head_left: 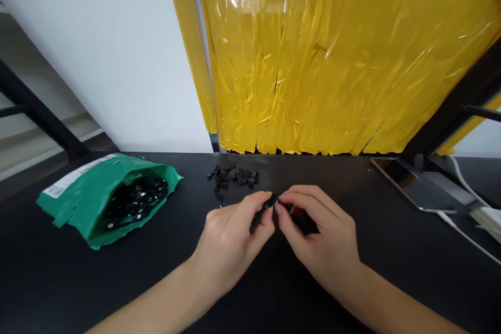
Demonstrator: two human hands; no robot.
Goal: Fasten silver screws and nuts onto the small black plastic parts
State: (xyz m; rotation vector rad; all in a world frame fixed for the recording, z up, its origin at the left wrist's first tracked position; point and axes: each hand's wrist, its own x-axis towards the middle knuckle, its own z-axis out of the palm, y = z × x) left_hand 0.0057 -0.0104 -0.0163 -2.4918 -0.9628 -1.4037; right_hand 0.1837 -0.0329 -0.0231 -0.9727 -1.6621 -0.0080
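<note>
**Two hands pinch a small black part above the tabletop**

Toward the left edge of the black tabletop [47,271] lies a torn green bag [90,193], its mouth open and filled with small, shiny black pieces [135,201]. Further along, near the far edge, a loose heap of small black parts [234,177] sits just beyond the hands.

At the middle, the left hand [230,242] and the right hand [323,240] meet. The left fingers [260,209] are closed in a pinch on a small black part [270,202], and the right thumb and forefinger close on the same part from the other side, fingertips almost touching. The remaining right fingers curl loosely over something dark beneath the palm; what it is cannot be told.

The part looks like light, stiff plastic, too tiny for anything but a fingertip grip. It is probably smooth enough to slip or flick away, so holding it at its two ends, as both hands do here, seems the safest purchase.

Toward the far right corner a phone [410,182] lies flat with a white cable [465,232] running off to the right edge. Behind the tabletop hangs a yellow plastic curtain [332,52].
</note>
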